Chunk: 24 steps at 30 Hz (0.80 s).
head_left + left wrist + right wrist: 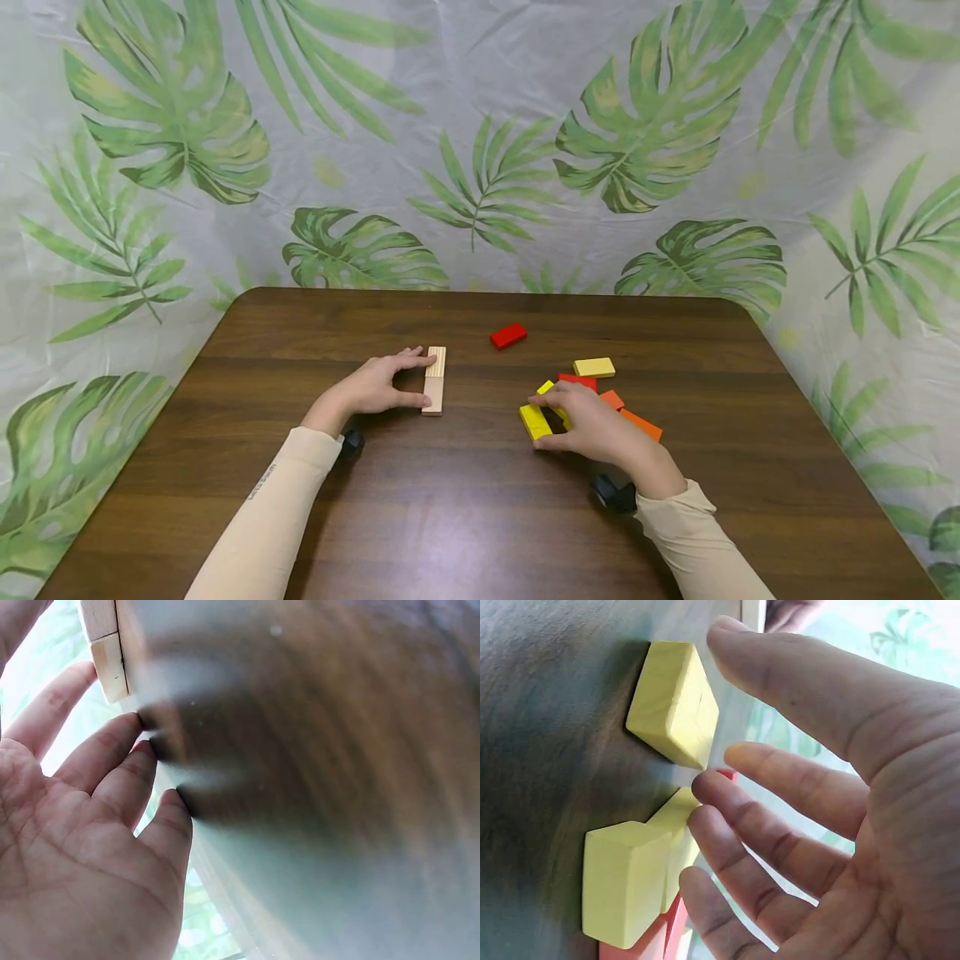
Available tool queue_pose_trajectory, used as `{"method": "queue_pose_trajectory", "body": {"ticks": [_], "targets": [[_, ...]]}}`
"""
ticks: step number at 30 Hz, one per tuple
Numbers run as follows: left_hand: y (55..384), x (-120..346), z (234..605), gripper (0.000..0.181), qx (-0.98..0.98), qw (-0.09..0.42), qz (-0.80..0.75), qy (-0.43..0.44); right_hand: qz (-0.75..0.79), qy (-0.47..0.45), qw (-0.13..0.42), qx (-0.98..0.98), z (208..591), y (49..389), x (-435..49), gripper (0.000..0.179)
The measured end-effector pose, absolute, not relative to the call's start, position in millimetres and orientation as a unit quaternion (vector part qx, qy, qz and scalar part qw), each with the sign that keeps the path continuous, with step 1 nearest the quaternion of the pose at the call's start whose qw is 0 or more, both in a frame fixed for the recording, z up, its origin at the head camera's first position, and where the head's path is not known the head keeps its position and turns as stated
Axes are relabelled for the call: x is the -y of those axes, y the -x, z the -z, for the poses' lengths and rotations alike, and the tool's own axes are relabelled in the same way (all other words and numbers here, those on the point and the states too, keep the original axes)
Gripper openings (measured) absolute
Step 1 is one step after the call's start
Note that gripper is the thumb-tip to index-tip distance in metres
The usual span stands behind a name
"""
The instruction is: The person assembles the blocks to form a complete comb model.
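Two plain wooden blocks lie end to end in a line, the far one showing striped grain and the near one paler. My left hand rests beside them, thumb at the near block and a finger at the far one, the other fingertips on the table. On the right, my right hand hovers over a yellow block, its thumb and fingers spread on either side without gripping. In the right wrist view this yellow block lies between thumb and fingers. Another yellow block sits close under the fingers.
Around the right hand lie a red block, an orange block and a smaller-looking orange one, partly covered. A pale yellow block lies behind them. A separate red block lies farther back on the brown table.
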<state>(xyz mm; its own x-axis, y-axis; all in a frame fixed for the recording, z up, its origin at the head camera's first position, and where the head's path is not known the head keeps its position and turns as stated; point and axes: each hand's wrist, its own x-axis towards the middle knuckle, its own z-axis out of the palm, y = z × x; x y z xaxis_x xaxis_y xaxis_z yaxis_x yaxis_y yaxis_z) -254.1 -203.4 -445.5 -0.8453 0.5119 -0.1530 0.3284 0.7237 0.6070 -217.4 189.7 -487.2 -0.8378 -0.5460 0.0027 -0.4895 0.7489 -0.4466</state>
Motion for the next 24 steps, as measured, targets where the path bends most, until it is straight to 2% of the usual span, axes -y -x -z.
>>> {"method": "queue_pose_trajectory", "body": {"ticks": [6, 15, 24], "targets": [[253, 206, 447, 0.078, -0.915, 0.156, -0.293, -0.229, 0.215, 0.243, 0.106, -0.94, 424, 184, -165, 0.065], [250, 208, 448, 0.077, -0.911, 0.17, -0.296, -0.233, 0.216, 0.246, 0.105, -0.939, 429, 184, -164, 0.063], [251, 204, 450, 0.076, -0.896, 0.198, -0.302, -0.259, 0.214, 0.254, 0.09, -0.939, 485, 213, -186, 0.075]]}}
